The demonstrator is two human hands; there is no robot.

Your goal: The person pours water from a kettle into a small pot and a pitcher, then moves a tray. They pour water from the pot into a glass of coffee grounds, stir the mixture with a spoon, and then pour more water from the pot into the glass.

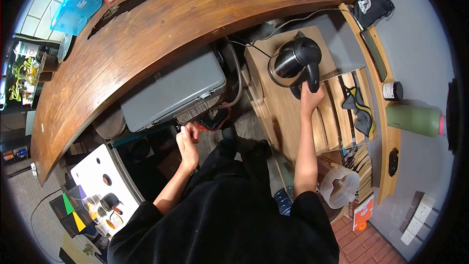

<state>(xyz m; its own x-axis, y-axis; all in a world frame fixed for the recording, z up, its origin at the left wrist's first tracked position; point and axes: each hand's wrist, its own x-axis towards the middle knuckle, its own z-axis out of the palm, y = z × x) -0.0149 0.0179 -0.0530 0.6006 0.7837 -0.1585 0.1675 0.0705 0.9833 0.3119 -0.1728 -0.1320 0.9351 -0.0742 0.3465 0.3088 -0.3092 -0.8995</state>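
My right hand (311, 99) is wrapped around the black handle of an electric kettle (289, 63). The kettle has a shiny dark body and a black lid, and it is over a light wooden surface. Off to the left, my left hand (188, 147) is held in front of a large grey case (173, 88), with its fingers curled. A small dark spot shows at its fingertips; whether the hand holds something I cannot make out.
A curved wooden counter (195, 12) arches across the top. Slatted wood (337, 112) bears a dark eye mask (361, 112). A green bottle (413, 120) stands at the right. A clear plastic container (339, 188) is by my right elbow, and a white top with holes (105, 178) lies at lower left.
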